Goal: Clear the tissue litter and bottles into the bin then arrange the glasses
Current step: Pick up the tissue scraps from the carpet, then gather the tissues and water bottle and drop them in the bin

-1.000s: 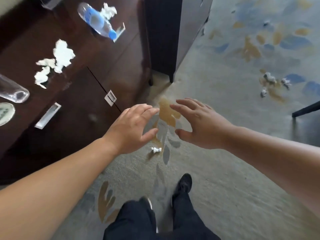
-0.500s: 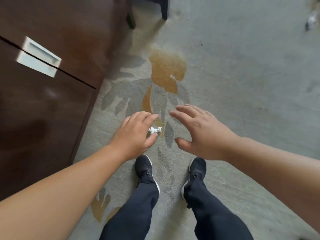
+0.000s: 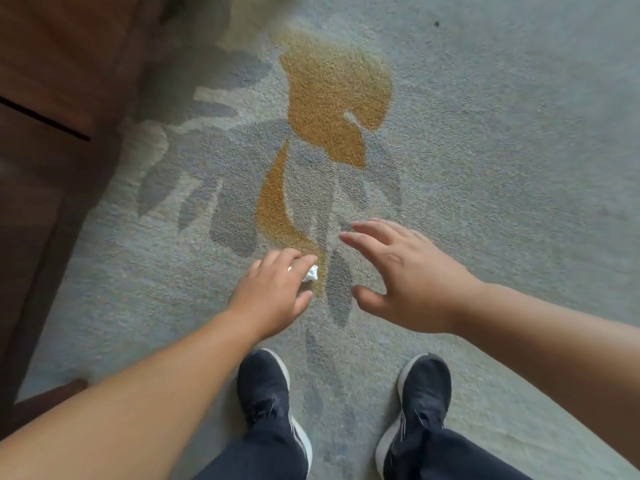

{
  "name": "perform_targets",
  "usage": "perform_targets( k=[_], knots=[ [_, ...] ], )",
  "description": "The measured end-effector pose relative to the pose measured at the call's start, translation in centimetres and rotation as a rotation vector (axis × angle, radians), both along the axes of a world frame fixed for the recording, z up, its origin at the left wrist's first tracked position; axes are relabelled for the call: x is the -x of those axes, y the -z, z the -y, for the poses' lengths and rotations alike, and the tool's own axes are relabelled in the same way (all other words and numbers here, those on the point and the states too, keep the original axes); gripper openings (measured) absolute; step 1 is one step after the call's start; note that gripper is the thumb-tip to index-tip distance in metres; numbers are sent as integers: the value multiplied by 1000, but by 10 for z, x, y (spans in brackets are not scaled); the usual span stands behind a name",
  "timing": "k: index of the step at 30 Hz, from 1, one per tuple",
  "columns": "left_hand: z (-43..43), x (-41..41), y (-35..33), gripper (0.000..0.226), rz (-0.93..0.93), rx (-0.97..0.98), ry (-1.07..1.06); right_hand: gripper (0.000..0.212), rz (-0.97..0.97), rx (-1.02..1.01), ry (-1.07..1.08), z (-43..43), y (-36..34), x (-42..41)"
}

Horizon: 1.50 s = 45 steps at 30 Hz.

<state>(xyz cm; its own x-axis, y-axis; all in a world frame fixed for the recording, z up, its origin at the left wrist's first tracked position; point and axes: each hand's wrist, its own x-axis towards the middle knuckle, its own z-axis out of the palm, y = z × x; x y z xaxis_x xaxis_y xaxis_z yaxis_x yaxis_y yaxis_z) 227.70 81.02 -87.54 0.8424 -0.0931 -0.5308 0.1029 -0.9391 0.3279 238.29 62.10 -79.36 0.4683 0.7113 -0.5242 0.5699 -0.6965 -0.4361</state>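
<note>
tissue wad half hidden under left hand fingers, grip unclear; right hand fingers spread

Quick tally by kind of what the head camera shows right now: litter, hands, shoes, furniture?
Tissue wads: 1, at the left hand's fingertips on the carpet
Hands: 2, left hand, right hand
Shoes: 2, left shoe, right shoe
Wooden cabinets: 1
Bottles, glasses: 0 in view
Total: 6
</note>
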Motion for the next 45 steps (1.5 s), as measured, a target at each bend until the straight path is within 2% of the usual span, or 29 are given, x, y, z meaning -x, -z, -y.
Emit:
perform_targets(
  k=[5, 10, 16, 20, 24, 30, 35, 40, 45],
  knots=[
    [10, 3, 74, 53, -55, -113, 55, 73, 6, -8, 8, 7, 56, -4],
    [14, 5, 111, 38, -74, -150, 51, 72, 9, -15, 16, 11, 88, -4],
    [7, -1, 124, 27, -201, -192, 55, 72, 33, -46, 16, 8, 88, -11],
    [5, -14, 87, 13, -138, -138, 35, 73, 46, -45, 12, 5, 60, -16],
    [3, -32, -21, 10, -26, -61, 4, 73, 62, -69, 1, -2, -28, -18],
    [-10, -61, -248, 19, 85, -12, -54, 74, 160, -144, -4, -9, -235, -39],
    [-16, -85, -452, 45, 230, -16, -127, 73, 297, -221, 8, -8, -427, -65],
    [-11, -104, -622, 32, 510, -44, -160, 72, 428, -298, -2, -2, -586, -79],
    [-4, -118, -741, 4, 686, -52, -100, 72, 562, -355, -21, 7, -697, -85]
  ],
)
